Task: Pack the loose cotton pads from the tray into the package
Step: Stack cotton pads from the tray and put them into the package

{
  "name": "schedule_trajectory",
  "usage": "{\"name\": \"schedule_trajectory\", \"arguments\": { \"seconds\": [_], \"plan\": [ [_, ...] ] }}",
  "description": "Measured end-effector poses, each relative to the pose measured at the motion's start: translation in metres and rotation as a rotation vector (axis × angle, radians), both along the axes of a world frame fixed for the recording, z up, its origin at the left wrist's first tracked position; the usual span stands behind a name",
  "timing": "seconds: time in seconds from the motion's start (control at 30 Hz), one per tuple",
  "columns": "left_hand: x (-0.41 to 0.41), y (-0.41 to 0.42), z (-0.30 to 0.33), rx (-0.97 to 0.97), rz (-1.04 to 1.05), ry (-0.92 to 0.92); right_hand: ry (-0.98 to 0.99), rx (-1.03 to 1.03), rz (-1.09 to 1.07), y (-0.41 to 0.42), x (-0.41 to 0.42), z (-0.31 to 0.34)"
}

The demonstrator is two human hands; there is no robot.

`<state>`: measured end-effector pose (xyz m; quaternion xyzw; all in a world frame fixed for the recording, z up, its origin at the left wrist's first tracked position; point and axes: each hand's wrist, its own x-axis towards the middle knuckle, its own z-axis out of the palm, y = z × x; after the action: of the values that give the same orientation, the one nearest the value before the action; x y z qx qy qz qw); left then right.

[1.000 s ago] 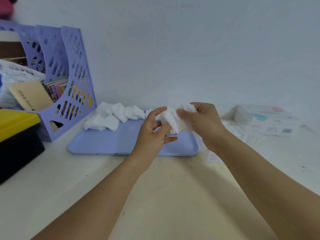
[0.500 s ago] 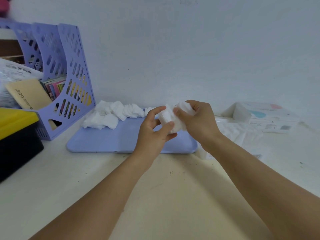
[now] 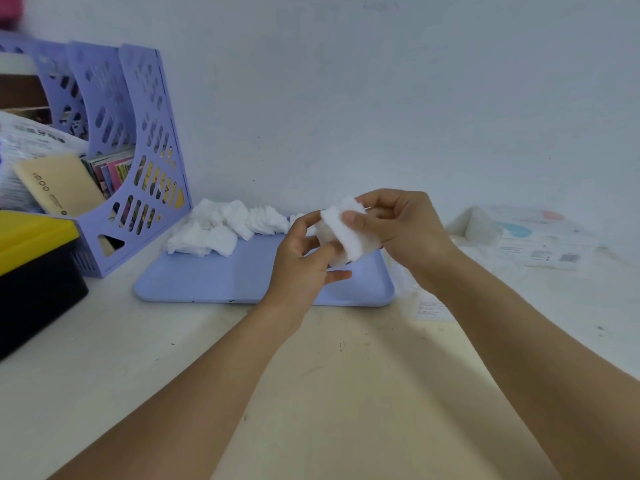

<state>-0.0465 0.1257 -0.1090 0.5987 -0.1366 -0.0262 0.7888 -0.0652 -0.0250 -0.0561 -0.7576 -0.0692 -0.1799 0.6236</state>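
A small stack of cotton pads [image 3: 349, 233] sits above the lilac tray [image 3: 221, 282], grasped by both hands: right hand [image 3: 398, 226] pinching, left hand [image 3: 301, 268] curled beneath. More pads [image 3: 221, 230] line the tray's far edge. The package [image 3: 429, 299], seemingly clear plastic, lies on the table [image 3: 329, 393] just right.

— What can't you make out?
— The package [image 3: 429, 306] lies mostly behind the right forearm, its print too small to read. The black and yellow box [image 3: 34, 271] is cut by the left edge.
— And the pink thing [image 3: 8, 8] top left?
— Blurred, cropped at the corner.
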Motion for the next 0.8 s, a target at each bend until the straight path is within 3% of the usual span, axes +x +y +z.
{"name": "schedule_trajectory", "arguments": {
  "seconds": [0.43, 0.67, 0.8],
  "plan": [
    [0.000, 0.004, 0.001, 0.152, -0.109, -0.066, 0.078, 0.058, -0.025, 0.001, 0.003, -0.013],
    [-0.002, 0.003, 0.004, 0.069, -0.163, 0.018, 0.003, -0.160, -0.057, -0.002, 0.012, -0.022],
    [-0.002, 0.004, 0.004, 0.059, -0.217, 0.002, -0.186, -0.337, -0.187, -0.003, 0.015, -0.024]
  ]
}}
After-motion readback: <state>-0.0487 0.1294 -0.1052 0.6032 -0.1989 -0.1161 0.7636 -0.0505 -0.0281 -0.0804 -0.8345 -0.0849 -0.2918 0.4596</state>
